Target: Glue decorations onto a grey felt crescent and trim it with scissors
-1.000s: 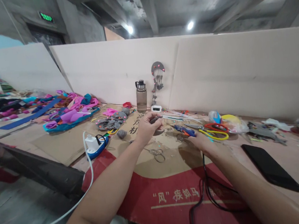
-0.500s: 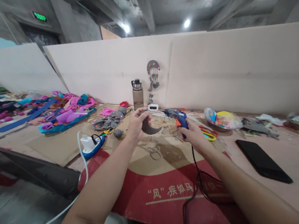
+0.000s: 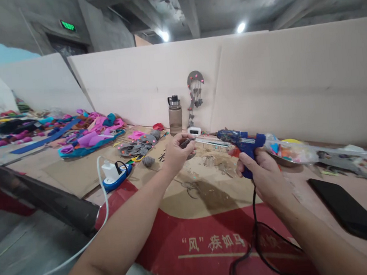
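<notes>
Glue gun [image 3: 234, 137], blue: above the tabletop [image 3: 364, 193], in the right hand [image 3: 264, 168], fingers curled round it, tip toward the left hand [image 3: 176, 152]. Small piece [image 3: 184, 144], dark grey: pinched between that hand's fingers.

Your right hand [image 3: 264, 170] has drawn the glue gun [image 3: 233, 137] toward three o'clock; your left hand [image 3: 176, 152] has tipped the grey crescent [image 3: 186, 143] nearly edge-on.

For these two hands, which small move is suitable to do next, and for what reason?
Probably move the blue glue gun slightly toward the dark grey piece: the right hand grips the gun with its nozzle pointing toward the left hand, which holds that piece, and a gap shows between nozzle and piece.
</notes>
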`<state>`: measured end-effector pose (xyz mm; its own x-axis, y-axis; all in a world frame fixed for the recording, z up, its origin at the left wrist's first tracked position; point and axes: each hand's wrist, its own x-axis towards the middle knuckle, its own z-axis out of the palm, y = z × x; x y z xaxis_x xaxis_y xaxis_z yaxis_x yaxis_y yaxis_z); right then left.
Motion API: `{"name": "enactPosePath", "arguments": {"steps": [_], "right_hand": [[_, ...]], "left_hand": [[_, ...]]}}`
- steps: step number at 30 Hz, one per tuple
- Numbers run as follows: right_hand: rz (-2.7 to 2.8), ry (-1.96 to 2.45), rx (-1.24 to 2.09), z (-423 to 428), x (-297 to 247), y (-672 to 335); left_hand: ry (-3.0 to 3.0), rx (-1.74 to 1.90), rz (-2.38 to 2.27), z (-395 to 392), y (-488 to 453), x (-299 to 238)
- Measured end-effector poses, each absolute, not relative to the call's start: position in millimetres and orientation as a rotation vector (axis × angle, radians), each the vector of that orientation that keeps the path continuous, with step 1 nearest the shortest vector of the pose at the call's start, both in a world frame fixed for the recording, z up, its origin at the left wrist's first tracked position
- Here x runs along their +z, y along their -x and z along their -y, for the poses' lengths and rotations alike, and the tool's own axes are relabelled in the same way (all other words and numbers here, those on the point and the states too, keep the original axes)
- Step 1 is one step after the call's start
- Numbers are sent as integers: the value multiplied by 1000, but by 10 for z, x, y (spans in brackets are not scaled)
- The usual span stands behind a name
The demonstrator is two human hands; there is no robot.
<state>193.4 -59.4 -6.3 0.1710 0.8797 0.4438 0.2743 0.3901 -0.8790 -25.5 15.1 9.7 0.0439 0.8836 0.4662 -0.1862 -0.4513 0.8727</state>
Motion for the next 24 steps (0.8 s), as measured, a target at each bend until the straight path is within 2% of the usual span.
{"name": "enactPosePath", "arguments": {"steps": [8, 24], "right_hand": [[1285, 909, 800, 771, -53, -1735], [1325, 919, 813, 823, -56, -1674]], "left_hand": [[-1281, 1554, -592, -139, 232, 130], [-1240, 1455, -526, -100, 165, 85]]}}
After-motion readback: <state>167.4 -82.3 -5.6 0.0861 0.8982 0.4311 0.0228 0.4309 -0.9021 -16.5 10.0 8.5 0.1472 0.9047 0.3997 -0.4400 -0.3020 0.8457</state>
